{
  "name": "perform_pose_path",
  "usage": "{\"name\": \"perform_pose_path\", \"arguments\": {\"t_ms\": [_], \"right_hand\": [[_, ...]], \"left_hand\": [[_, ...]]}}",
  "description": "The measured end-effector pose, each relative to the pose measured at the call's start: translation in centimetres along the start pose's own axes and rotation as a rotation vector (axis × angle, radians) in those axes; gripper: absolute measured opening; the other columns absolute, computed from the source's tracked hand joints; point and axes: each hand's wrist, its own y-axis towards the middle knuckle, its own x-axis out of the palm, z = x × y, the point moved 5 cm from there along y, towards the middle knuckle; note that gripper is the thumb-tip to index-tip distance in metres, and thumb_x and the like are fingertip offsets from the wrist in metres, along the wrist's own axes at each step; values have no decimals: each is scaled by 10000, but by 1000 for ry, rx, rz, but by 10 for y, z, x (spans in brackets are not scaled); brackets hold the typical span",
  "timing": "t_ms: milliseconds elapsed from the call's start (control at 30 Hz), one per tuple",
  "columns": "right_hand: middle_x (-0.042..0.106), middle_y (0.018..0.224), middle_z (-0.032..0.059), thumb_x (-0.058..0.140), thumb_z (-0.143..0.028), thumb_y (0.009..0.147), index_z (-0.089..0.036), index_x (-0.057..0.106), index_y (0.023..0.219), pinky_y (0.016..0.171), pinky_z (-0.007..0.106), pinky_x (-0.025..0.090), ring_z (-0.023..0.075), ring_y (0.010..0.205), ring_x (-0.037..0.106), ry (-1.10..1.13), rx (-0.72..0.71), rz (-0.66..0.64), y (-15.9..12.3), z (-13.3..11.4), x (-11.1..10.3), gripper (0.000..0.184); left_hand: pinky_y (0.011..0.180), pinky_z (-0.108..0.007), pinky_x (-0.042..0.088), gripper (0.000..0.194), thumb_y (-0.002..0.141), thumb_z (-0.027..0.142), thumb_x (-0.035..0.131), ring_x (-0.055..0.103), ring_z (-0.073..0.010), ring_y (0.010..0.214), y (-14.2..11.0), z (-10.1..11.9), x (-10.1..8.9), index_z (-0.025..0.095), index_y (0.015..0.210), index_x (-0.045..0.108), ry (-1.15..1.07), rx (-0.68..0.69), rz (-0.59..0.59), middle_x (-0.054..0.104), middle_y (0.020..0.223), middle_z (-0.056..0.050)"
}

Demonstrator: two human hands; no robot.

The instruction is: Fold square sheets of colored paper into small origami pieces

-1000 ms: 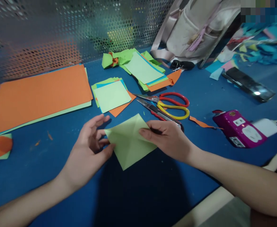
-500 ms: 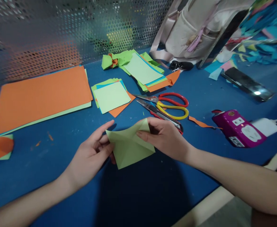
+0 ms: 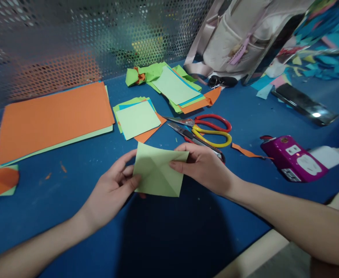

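Observation:
A pale green square of paper (image 3: 160,173) with diagonal creases is held up above the blue table (image 3: 79,239). My left hand (image 3: 114,187) grips its left edge, thumb in front and fingers partly hidden behind. On the right edge, my right hand (image 3: 204,166) pinches the sheet between thumb and fingers. Just beyond the right hand lie scissors (image 3: 211,127) with one red and one yellow handle. A utility knife (image 3: 204,143) rests beside them, partly covered by a scissor handle. Behind the held paper is a stack of small paper squares (image 3: 139,119), pale green on top.
Large orange sheets (image 3: 56,119) lie stacked at left, near a folded orange piece (image 3: 1,180). More cut paper (image 3: 176,85) sits by the perforated metal panel (image 3: 94,42). To the right are a purple power adapter (image 3: 292,154), a phone (image 3: 304,103) and a pale bag (image 3: 230,46).
The green paper has turned in my hands, so its upper left corner now stands higher and its lowest corner lies at the right. Both hands stay in nearly the same place.

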Motion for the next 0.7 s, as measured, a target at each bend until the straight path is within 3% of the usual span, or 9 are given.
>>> {"name": "perform_pose_path", "arguments": {"t_ms": [100,233,367,500,600,700], "right_hand": [[517,630,-29,615,-251,758,-163,562,745,498,207,385,89,563,475,-48,-22,9,0,-3,-1,104],[576,656,-26,598,-192,762,-169,594,828,469,193,399,85,540,510,-210,-108,65,-3,-11,-4,69],[681,860,25,571,-155,778,-178,607,963,592,231,507,136,705,633,-452,-279,113,-6,-14,-5,190],[685,1044,74,533,-148,813,-180,587,1051,809,317,539,197,962,645,-639,-511,153,-9,-15,-5,246],[683,1061,85,514,-131,827,-172,575,1083,843,327,540,197,994,641,-686,-551,155,-9,-12,-5,267],[679,1073,75,506,-139,827,-188,576,1091,825,325,550,195,994,643,-630,-500,132,-7,-10,-4,278]], "left_hand": [[568,-285,518,611,817,329,587,594,-135,523,0,2,1,171,1359,355,52,10,-13,694,913,-66],[527,-260,485,554,847,310,532,561,-135,527,-1,0,-2,181,1365,384,159,65,-18,665,808,-37],[504,-250,460,495,845,314,529,559,-154,566,-2,-1,-7,226,1329,472,319,118,15,675,884,-52],[639,-277,507,474,827,336,558,622,-217,764,-2,3,-9,232,1288,520,368,118,59,675,1019,-71],[683,-283,516,453,820,357,569,619,-247,890,0,5,-10,231,1254,545,360,115,72,659,1085,-80],[700,-292,527,449,807,374,589,626,-248,895,1,6,-10,219,1227,556,305,114,66,666,1071,-88]]}}
